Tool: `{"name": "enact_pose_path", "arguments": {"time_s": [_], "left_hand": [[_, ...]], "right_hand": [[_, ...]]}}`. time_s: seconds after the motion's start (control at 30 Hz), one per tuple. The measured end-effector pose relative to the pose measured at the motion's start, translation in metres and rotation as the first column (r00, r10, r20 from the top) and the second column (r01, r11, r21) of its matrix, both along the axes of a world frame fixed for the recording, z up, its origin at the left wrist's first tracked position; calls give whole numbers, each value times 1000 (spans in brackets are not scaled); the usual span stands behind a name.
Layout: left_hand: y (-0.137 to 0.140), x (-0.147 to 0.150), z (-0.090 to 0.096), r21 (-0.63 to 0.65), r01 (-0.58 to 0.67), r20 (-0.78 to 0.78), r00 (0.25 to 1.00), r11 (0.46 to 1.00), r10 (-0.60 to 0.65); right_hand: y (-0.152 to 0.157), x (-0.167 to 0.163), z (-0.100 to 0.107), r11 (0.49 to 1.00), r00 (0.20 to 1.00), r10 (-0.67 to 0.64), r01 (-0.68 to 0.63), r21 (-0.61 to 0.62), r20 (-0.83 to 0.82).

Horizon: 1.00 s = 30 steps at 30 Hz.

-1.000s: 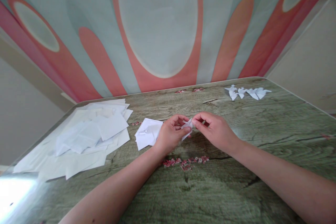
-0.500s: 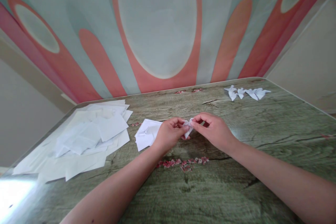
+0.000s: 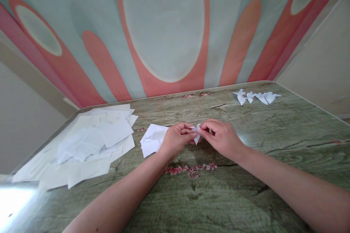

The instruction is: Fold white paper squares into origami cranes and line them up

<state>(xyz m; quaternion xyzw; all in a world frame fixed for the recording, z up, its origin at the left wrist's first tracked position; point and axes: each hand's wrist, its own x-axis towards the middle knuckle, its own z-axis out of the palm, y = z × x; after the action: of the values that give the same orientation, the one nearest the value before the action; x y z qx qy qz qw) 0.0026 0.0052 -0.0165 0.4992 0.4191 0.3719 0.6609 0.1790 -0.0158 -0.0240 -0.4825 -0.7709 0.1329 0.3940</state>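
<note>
Folded paper [image 3: 197,138] is pinched now in the fingertips of left hand [image 3: 176,138] and right hand [image 3: 222,136]; it could be torn by hard tugging!

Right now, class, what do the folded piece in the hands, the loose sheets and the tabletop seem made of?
Folded piece: probably paper, matte white, with sharp points.
Loose sheets: likely thin paper, matte white to cream, with straight edges.
Tabletop: possibly printed plastic, semi-gloss; flower motifs interrupt its wood-look pattern and one corner glares.
</note>
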Motion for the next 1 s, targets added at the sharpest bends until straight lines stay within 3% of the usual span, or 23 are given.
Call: {"name": "enact_pose_path", "arguments": {"time_s": [0.23, 0.43, 0.67, 0.83, 1.0], "left_hand": [[3, -3, -1, -173, -12, 67, 997, 985, 24], [2, -3, -4, -77, -17, 16, 1000, 997, 19], [5, -4, -3, -81, -27, 11, 1000, 996, 28], [7, -7, -3, -218, 113, 88, 991, 969, -96], [8, -15, 8, -179, 328, 136, 942, 928, -306]], "right_hand": [[2, 1, -3, 1000, 997, 21, -22, 14, 74], [4, 1, -10, 1000, 997, -13, 14, -9, 70], [2, -4, -7, 993, 993, -54, 42, -106, -109], [3, -3, -5, 959, 969, -33, -38, -281, -243], [11, 8, -6, 867, 873, -5, -240, -438, -488]]}}
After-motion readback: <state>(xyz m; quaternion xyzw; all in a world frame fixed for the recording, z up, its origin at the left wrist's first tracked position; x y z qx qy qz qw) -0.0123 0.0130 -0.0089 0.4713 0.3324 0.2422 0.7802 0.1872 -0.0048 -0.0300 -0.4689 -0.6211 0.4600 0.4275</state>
